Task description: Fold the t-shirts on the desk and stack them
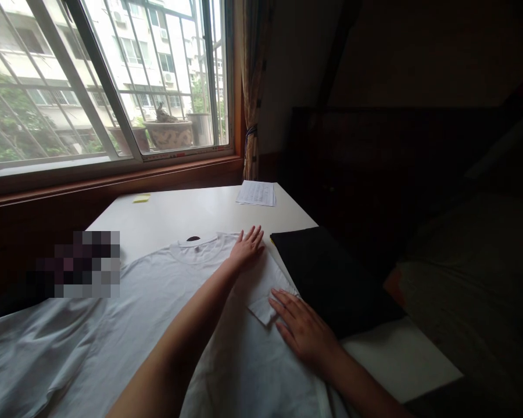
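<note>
A white T-shirt (157, 302) lies spread over the table, its neckline toward the far side. My left hand (247, 248) rests flat on the shirt's shoulder near the top of the sleeve, fingers stretched out. Nearer to me, my right hand (304, 326) lies with its fingers spread on the sleeve's hem and the side of the shirt. Neither hand grips anything. The shirt's left side is wrinkled, and its lower part runs out of view beneath my forearms.
Right of the shirt is a folded black cloth (331, 273) on the white table (192, 206). Written papers (256, 193) and yellow sticky notes (142, 198) lie at the far side. A blurred-out patch (87, 264) covers something at left. A barred window (113, 87) stands behind.
</note>
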The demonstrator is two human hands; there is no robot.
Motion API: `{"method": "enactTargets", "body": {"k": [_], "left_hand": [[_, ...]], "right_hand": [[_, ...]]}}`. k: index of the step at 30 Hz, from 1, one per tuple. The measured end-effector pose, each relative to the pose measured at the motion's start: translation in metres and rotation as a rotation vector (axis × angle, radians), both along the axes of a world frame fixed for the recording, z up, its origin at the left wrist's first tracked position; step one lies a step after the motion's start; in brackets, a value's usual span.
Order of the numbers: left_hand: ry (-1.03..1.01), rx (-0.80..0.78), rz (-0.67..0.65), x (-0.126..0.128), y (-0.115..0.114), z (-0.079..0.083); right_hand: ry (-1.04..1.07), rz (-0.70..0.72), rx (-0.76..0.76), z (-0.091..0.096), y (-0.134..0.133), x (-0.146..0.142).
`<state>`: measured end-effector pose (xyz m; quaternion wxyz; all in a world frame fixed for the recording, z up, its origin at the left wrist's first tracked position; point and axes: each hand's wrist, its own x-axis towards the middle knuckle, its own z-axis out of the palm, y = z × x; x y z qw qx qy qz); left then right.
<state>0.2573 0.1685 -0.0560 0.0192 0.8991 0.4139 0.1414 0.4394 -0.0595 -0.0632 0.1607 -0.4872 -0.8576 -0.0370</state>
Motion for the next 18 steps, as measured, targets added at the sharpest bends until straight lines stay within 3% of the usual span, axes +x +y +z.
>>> {"method": "enactTargets", "body": {"k": [5, 8, 18], "left_hand": [[0.032, 0.014, -0.171, -0.013, -0.037, -0.001], [0.048, 0.002, -0.216, -0.018, -0.049, -0.007], [0.047, -0.048, -0.053, -0.009, -0.008, -0.011]], "right_hand": [[0.004, -0.007, -0.013, 0.001, 0.001, -0.001], [0.002, -0.01, -0.019, 0.001, 0.001, -0.002], [0.046, 0.01, -0.015, 0.003, 0.0, -0.002]]}}
